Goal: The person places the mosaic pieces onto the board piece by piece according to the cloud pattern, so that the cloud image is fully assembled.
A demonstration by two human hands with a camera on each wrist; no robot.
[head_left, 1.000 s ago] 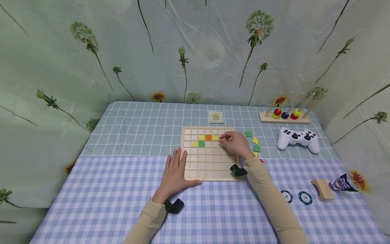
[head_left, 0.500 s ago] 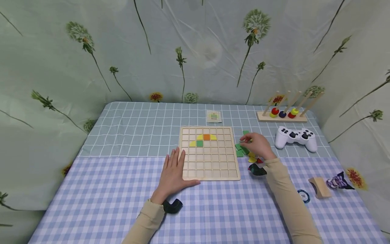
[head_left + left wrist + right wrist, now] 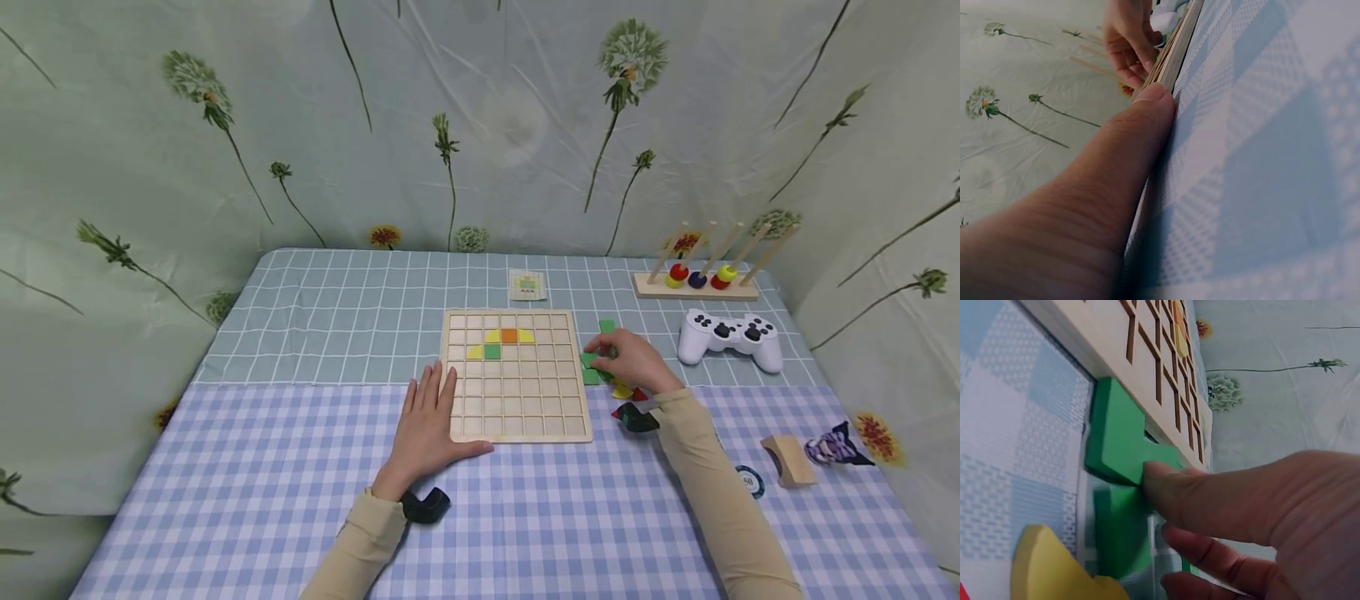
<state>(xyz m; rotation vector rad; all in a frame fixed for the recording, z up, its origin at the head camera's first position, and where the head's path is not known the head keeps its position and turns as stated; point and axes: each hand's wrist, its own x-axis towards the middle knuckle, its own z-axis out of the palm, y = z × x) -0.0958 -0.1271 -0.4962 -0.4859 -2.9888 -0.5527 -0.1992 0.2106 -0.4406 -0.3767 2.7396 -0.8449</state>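
A square wooden grid board (image 3: 534, 408) lies on the table. In its upper rows are an orange square tile (image 3: 509, 336), a green square tile (image 3: 492, 352) and a few yellow curved or slanted tiles (image 3: 475, 352). My left hand (image 3: 426, 425) rests along the board's left edge with fingers spread, its thumb at the front corner. Right of the board, my right hand (image 3: 628, 360) pinches a green square tile (image 3: 1161, 452) between thumb and forefinger. Other green tiles (image 3: 1113, 434) lie around it, one against the board's edge. Yellow tiles (image 3: 1047, 569) sit closer to the wrist.
Behind the board lies a small pattern card (image 3: 528, 285). At the back right stand a peg rack with beads (image 3: 696, 288) and a white game controller (image 3: 731, 340). A wooden arch block (image 3: 790, 461), a poker chip (image 3: 750, 481) and a purple figure (image 3: 836, 446) lie front right.
My right hand has left the board, where a yellow tile stays beside the orange one, and moved right to the loose green tiles. The left hand keeps its place.
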